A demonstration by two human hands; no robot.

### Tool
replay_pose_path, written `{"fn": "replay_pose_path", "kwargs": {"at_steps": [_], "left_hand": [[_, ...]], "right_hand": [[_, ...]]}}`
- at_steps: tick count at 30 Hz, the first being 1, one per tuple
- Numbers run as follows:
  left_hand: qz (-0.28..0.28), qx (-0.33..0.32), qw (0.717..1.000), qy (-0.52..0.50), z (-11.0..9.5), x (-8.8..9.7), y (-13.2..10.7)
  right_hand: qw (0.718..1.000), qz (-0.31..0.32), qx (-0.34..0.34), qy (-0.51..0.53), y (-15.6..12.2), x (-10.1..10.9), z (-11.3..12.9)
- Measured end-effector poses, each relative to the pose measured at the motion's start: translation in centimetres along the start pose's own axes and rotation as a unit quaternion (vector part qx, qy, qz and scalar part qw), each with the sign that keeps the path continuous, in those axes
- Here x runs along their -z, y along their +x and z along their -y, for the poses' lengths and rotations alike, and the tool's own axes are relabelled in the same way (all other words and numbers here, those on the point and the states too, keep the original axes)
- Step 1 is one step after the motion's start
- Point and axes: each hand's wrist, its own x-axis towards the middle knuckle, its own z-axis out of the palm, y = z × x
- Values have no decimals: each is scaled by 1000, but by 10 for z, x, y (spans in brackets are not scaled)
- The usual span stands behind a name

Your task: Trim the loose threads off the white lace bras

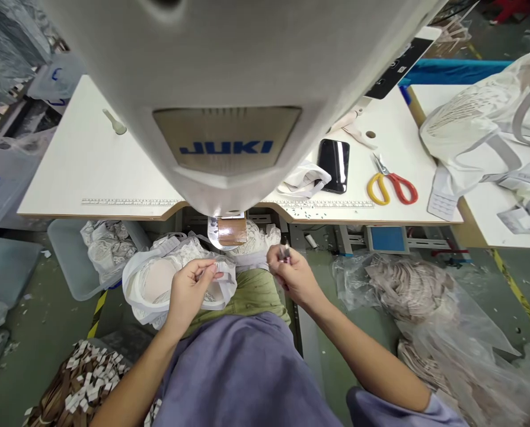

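My left hand (192,290) pinches the edge of a white lace bra (153,281) between thumb and fingers. The bra lies over my lap, its padded cup facing up. To the right, my right hand (294,276) is closed around small thread snips (285,254); only their metal tip shows above the fist. More white lace (258,237) hangs between the hands, just behind the machine's metal plate (226,232). The right hand is apart from the bra's edge that the left hand pinches.
A JUKI sewing machine (229,145) looms overhead. On the white table (91,154) lie a phone (334,166), red-and-yellow scissors (392,181) and a ruler strip (127,202). A plastic bin (67,255) stands at left. Bagged beige pieces (411,290) lie at right.
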Motion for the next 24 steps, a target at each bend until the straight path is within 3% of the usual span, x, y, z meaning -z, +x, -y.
{"fn": "replay_pose_path", "kwargs": {"at_steps": [2,4,6,8,11,14,16,20,22,24], "left_hand": [[15,6,1000,-10,-5,-1,0],[23,9,1000,-10,-10,-2,-1],[34,10,999,-8,-13,-1,-1],[46,5,999,0,-15,5,-1],[28,-5,999,18,-15,15,-1],[54,4,998,33,-15,19,0],[80,4,996,42,-16,18,1],[3,-26,999,33,-22,20,3],[11,-27,999,30,-28,21,3],[44,-24,998,32,-36,20,1]], "right_hand": [[996,-4,-3,85,-4,2,-1],[994,52,9,98,-7,2,1],[993,118,24,15,-9,8,5],[980,115,40,-155,-8,26,6],[925,-39,42,-376,-1,72,3],[883,-184,37,-431,8,123,0],[853,-237,40,-463,12,152,2],[780,-353,49,-515,16,198,9],[764,-400,50,-504,24,217,9],[762,-398,47,-509,41,232,8]]}}
